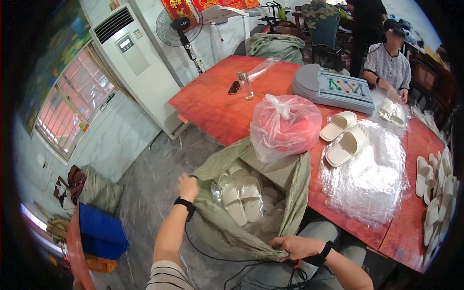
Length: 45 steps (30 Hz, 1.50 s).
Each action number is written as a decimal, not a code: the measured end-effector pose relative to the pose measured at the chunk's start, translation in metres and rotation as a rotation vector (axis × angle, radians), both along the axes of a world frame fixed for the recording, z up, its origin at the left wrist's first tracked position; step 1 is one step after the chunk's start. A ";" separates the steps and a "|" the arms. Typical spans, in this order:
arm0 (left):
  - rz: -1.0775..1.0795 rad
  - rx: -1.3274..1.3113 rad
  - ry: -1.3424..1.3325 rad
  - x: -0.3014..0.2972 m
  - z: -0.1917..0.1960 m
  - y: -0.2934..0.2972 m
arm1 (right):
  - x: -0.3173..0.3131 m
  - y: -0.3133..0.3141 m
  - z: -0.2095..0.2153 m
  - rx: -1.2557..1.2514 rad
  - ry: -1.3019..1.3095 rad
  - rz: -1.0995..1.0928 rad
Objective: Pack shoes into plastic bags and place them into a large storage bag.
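A large olive-green woven sack [227, 232] stands open on the floor against the red table [212, 108]. Inside it lie several white slippers [241, 198] in clear wrappers. My left hand [187, 186] grips the sack's left rim. My right hand [296, 246] grips the sack's near rim, bunching the fabric. Both wrists wear black bands with a cable hanging from them.
On the table are a tied pink plastic bag [285, 125], two loose white slippers [344, 137], a stack of clear bags [372, 183], more slippers [435, 188] at right, a bottle [245, 85] and a grey machine [333, 87]. Another person [389, 63] sits beyond. A blue crate [101, 234] is left.
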<state>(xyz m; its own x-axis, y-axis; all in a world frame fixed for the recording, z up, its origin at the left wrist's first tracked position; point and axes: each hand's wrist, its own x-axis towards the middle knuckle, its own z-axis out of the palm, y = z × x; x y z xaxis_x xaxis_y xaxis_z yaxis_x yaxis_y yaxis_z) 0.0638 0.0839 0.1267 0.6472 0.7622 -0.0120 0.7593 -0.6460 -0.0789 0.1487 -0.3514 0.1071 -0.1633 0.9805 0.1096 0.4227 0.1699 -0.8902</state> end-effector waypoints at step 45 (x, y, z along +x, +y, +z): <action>-1.326 -0.887 0.023 0.066 0.035 -0.246 | 0.005 -0.121 -0.023 -0.362 -0.348 -0.634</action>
<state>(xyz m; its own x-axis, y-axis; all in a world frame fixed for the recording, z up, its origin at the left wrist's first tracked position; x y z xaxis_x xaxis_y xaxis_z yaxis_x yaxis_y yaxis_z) 0.1295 -0.1622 0.1620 0.8100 -0.5684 -0.1442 -0.3484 -0.6642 0.6614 0.1532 -0.4722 0.0842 0.4692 0.8631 -0.1869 0.6049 -0.4683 -0.6440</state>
